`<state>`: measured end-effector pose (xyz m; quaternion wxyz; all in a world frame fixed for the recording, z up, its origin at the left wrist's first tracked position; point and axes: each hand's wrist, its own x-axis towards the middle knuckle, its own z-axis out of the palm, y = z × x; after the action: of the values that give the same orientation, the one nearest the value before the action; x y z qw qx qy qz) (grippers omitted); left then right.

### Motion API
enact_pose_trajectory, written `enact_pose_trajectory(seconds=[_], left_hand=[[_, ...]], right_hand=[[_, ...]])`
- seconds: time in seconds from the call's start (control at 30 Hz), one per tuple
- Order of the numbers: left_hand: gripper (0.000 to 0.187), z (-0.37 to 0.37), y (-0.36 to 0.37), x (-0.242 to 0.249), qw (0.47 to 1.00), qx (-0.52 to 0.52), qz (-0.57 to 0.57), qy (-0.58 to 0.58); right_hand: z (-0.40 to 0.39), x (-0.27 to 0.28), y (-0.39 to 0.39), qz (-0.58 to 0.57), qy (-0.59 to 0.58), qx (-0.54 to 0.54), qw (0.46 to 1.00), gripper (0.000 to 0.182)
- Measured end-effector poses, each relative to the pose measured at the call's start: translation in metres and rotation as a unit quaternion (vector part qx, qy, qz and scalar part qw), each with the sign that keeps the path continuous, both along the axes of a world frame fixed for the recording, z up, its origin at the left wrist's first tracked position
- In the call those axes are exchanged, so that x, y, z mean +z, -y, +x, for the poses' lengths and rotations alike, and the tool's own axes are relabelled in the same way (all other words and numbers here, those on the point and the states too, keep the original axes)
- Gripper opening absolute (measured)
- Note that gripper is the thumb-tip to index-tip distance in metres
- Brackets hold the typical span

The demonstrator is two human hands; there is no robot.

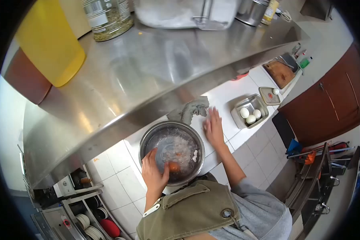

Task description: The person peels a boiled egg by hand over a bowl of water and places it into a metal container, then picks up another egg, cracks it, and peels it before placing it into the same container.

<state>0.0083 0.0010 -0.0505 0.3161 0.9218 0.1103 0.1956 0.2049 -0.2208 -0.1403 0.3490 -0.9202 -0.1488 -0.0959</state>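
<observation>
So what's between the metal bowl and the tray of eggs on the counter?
In the head view, the right hand lies flat on the white counter between the metal bowl and the tray of eggs; otherwise bare tile.

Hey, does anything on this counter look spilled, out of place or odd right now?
Nothing looks spilled or damaged. The grey cloth lies crumpled just behind the metal bowl, and a lid sits beside the egg container rather than on it. The left hand dips into the bowl; the right hand rests flat on the counter.
</observation>
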Motion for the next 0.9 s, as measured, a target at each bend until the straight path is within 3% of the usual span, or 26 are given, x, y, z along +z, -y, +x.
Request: enact_pose_trajectory(seconds=[0.07, 0.17, 0.23, 0.3, 0.37, 0.43, 0.5, 0.57, 0.63, 0.7, 0.77, 0.9], left_hand=[[0.057, 0.000, 0.000, 0.001, 1.000, 0.006, -0.007, 0.000], [0.057, 0.001, 0.000, 0.000, 1.000, 0.005, -0.013, 0.006], [0.057, 0.001, 0.000, 0.001, 1.000, 0.003, -0.009, 0.010], [0.056, 0.000, 0.000, 0.006, 0.999, -0.013, -0.049, 0.010], [0.053, 0.001, -0.003, 0.008, 0.994, -0.033, -0.106, 0.008], [0.051, 0.003, -0.006, 0.013, 0.986, -0.047, -0.161, 0.009], [0.046, 0.008, -0.004, 0.023, 0.895, -0.091, -0.435, -0.033], [0.046, 0.011, -0.003, 0.016, 0.887, -0.099, -0.451, -0.021], [0.048, 0.013, 0.000, 0.010, 0.777, -0.140, -0.613, 0.010], [0.046, 0.013, -0.002, 0.008, 0.772, -0.107, -0.627, 0.007], [0.043, 0.012, -0.007, 0.003, 0.809, -0.072, -0.583, 0.013], [0.041, 0.005, -0.016, -0.004, 0.797, -0.062, -0.600, 0.027]], right_hand=[[-0.041, 0.010, 0.005, -0.064, -0.016, 0.037, 0.997, 0.054], [-0.087, 0.027, 0.013, -0.058, -0.014, 0.039, 0.997, 0.054], [-0.099, 0.035, 0.023, 0.013, -0.127, 0.051, 0.991, 0.052], [-0.102, 0.048, 0.020, -0.004, -0.071, 0.028, 0.997, 0.048], [-0.094, 0.069, 0.012, 0.211, -0.108, 0.014, 0.971, 0.051], [-0.087, 0.094, -0.006, 0.219, -0.096, 0.028, 0.970, 0.051], [-0.083, 0.116, -0.026, 0.260, -0.113, 0.131, 0.950, 0.051], [-0.083, 0.115, -0.046, 0.281, -0.136, 0.183, 0.932, 0.051], [-0.086, 0.109, -0.067, 0.281, -0.132, 0.228, 0.923, 0.051], [-0.092, 0.113, -0.079, 0.241, -0.125, 0.249, 0.930, 0.050], [-0.097, 0.106, -0.085, 0.193, -0.145, 0.288, 0.927, 0.050], [-0.099, 0.105, -0.088, 0.296, -0.271, 0.291, 0.869, 0.034]])
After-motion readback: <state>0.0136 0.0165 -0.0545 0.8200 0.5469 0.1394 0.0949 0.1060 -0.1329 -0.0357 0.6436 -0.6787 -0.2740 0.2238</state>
